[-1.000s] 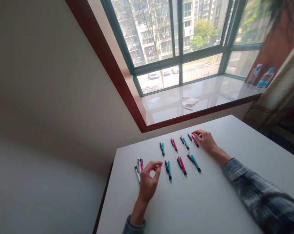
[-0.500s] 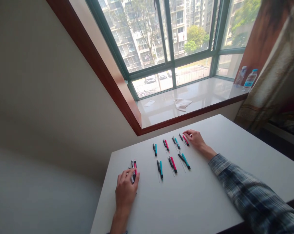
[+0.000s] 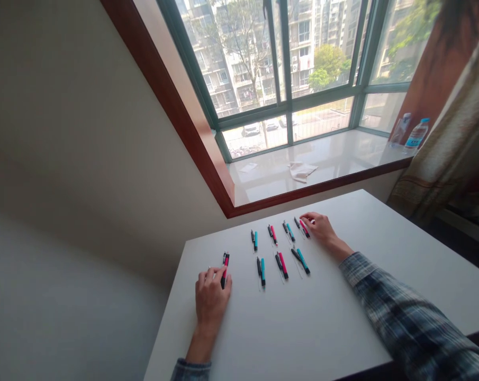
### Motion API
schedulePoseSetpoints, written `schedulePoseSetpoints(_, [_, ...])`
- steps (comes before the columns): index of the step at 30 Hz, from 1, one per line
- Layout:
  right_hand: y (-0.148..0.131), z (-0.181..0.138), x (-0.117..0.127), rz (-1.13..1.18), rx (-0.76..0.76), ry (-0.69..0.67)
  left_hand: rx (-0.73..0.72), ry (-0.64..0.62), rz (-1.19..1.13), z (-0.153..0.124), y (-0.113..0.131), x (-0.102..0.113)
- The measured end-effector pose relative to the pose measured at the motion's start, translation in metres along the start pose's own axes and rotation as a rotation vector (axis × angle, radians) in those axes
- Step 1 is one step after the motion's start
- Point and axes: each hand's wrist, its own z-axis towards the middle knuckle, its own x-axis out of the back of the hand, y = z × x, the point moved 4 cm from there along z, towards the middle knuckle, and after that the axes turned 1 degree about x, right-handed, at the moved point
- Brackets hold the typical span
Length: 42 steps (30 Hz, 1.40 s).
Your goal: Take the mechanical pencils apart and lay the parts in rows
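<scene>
Pens lie in pairs on a white table (image 3: 310, 328), a black one beside a teal or pink one. My left hand (image 3: 211, 296) rests at the table's left side, fingers closed round a pink and black pen (image 3: 225, 263) whose tip sticks out past them. My right hand (image 3: 321, 227) lies at the far end of the back row, fingertips curled on a pink pen (image 3: 304, 227). Between my hands lie a teal pair (image 3: 255, 239), a pink pair (image 3: 272, 234), another teal pair (image 3: 289, 231), and a front row with a teal pen (image 3: 262, 271), a pink pen (image 3: 282, 264) and a teal pen (image 3: 303, 260).
Behind the table runs a white window sill (image 3: 342, 153) with a wooden edge; a crumpled cloth (image 3: 300, 170) lies on it and two water bottles (image 3: 416, 133) stand at its right end. A curtain (image 3: 453, 137) hangs at the right. A bare wall is on the left.
My left hand dropped from a raised pinch onto the pens at the left and now grips the pink and black one. My right hand stayed on the pink pen. The view shifted.
</scene>
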Motion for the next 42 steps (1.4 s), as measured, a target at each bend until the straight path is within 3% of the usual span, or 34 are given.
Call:
schedulePoseSetpoints(21, [-0.015, -0.011, 0.004, -0.004, 0.063, 0.043, -0.124, -0.007, -0.104, -0.011, 0.015, -0.002])
schedulePoseSetpoints(25, [-0.037, -0.014, 0.008, -0.011, 0.153, 0.073, -0.18, 0.099, -0.093, -0.002, 0.023, 0.014])
schedulePoseSetpoints(29, [-0.086, -0.032, 0.008, 0.032, 0.303, 0.078, -0.301, 0.187, -0.147, 0.022, 0.041, 0.04])
schedulePoseSetpoints(33, [-0.133, -0.061, -0.008, 0.173, 0.385, -0.132, -0.477, 0.217, -0.242, 0.042, 0.066, 0.054])
schedulePoseSetpoints(38, [-0.157, -0.086, -0.03, 0.251, 0.331, -0.427, -0.577, 0.128, -0.379, 0.044, 0.081, 0.039])
schedulePoseSetpoints(42, [-0.163, -0.094, -0.036, 0.163, 0.308, -0.439, -0.537, 0.077, -0.557, 0.039, 0.075, 0.028])
